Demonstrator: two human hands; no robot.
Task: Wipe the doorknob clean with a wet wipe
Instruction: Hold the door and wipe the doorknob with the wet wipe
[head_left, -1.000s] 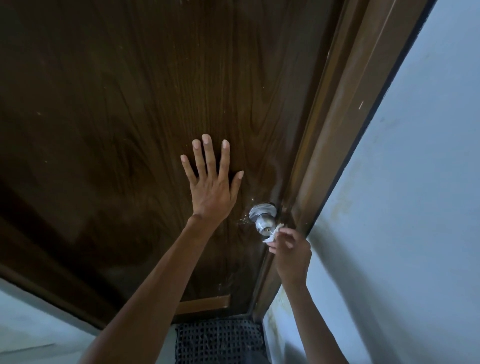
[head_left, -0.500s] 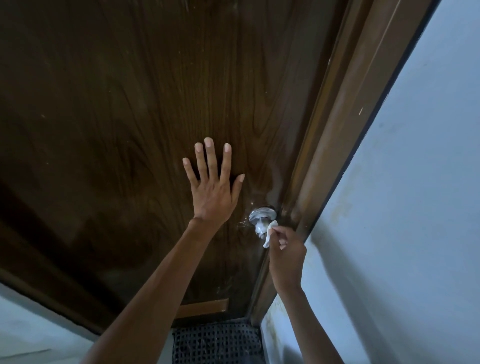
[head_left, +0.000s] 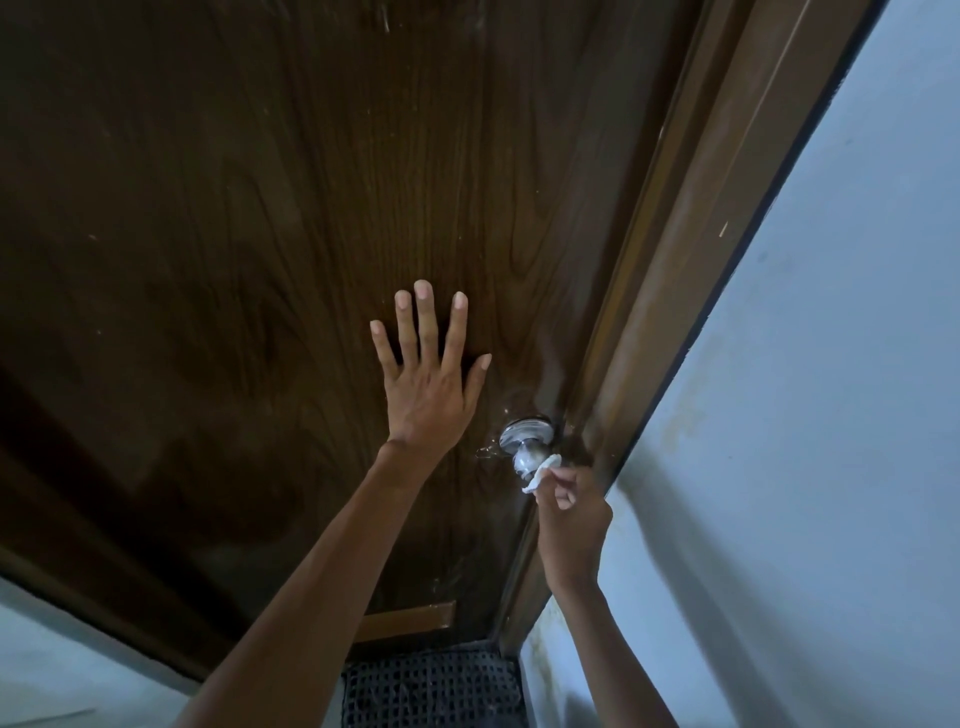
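Observation:
A round silver doorknob (head_left: 524, 447) sticks out of the dark brown wooden door (head_left: 291, 208), close to its right edge. My right hand (head_left: 571, 512) pinches a small white wet wipe (head_left: 541, 470) between fingers and thumb and presses it against the knob's lower right side. My left hand (head_left: 428, 379) lies flat on the door panel just left of the knob, fingers spread, holding nothing.
The brown door frame (head_left: 691, 249) runs diagonally right of the knob, with a pale blue wall (head_left: 831, 415) beyond it. A dark woven mat (head_left: 431, 686) lies on the floor at the door's foot. Pale wall also shows at the lower left.
My right hand has shifted the wipe slightly around the knob's lower side, rubbing it. The left hand stays flat on the door in about the same spot.

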